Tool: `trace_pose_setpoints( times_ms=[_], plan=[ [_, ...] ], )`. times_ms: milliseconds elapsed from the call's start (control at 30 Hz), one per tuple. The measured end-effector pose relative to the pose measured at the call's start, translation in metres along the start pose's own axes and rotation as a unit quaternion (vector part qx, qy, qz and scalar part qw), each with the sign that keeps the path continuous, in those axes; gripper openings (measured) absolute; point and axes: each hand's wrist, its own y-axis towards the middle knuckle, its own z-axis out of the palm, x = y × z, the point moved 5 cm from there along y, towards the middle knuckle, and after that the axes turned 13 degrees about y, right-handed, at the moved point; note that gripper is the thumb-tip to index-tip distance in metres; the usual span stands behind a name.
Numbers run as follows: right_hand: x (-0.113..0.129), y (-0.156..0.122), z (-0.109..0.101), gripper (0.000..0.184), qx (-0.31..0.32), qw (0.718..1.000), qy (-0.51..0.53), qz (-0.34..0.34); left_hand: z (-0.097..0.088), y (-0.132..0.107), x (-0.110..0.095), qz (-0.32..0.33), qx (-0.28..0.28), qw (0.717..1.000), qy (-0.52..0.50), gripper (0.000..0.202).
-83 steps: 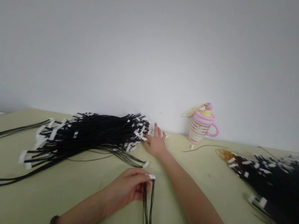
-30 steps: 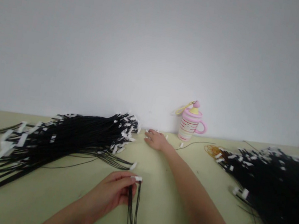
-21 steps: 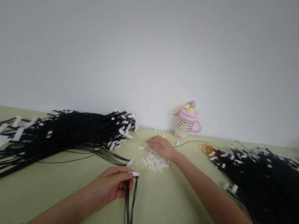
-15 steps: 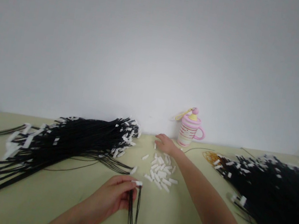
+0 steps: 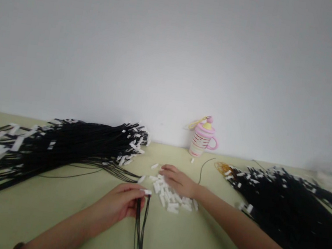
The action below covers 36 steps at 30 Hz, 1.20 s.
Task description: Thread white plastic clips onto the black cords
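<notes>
My left hand (image 5: 128, 200) pinches a white connector (image 5: 147, 192) between thumb and fingers. Black wires (image 5: 139, 228) hang from it toward the front edge of the view. Just to the right and farther back, my right hand (image 5: 178, 180) lies palm down over a pile of small white connector housings (image 5: 170, 199), its fingers stretched out to the left. Part of the pile is hidden beneath that hand, and I see nothing held in it. One loose white piece (image 5: 155, 166) lies left of its fingertips.
A large bundle of black cables (image 5: 81, 145) with white connectors spreads over the left of the table (image 5: 99, 239). Another dark cable heap (image 5: 290, 214) lies at the right, with an orange-yellow loop (image 5: 222, 167) at its tip. A pink striped mug (image 5: 201, 141) stands by the wall (image 5: 175, 59).
My right hand has come back from the far side onto the white pile, which is now bunched closer together. The view has shifted slightly; my left hand still grips its connector.
</notes>
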Motion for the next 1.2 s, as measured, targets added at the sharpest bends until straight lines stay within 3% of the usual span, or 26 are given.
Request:
trace_pose_setpoints(
  times_ms=[133,333,467,600,767,933,1067,1200],
  plan=[
    [0.008,-0.028,-0.018,0.029,-0.040,0.998,0.002,0.049,0.005,-0.005,-0.006,0.033,0.007,0.999,0.036,0.017],
    [-0.049,-0.033,-0.062,0.030,-0.183,0.954,-0.086,0.221,0.010,-0.013,-0.010,0.056,0.011,0.997,0.058,0.012],
    [-0.075,-0.020,-0.058,0.030,-0.200,0.928,-0.125,0.287,0.008,-0.011,-0.006,0.055,0.016,0.996,0.068,0.014],
    [-0.081,0.003,-0.047,0.028,-0.159,0.930,-0.141,0.300,0.004,-0.006,-0.001,0.048,0.013,0.996,0.069,0.012],
    [-0.064,0.043,-0.033,0.029,-0.092,0.949,-0.139,0.269,0.002,-0.001,0.002,0.037,0.032,0.996,0.070,0.014],
    [-0.018,0.072,-0.002,0.029,-0.047,0.981,-0.102,0.155,0.001,0.000,0.001,0.028,0.044,0.994,0.091,0.013],
    [0.014,0.061,0.020,0.031,-0.027,0.994,-0.066,0.085,0.004,-0.002,-0.003,0.016,0.050,0.992,0.116,0.012],
    [0.031,0.027,0.023,0.028,-0.042,0.995,-0.029,0.084,0.005,-0.004,-0.006,0.007,0.057,0.990,0.126,0.011]
  ],
)
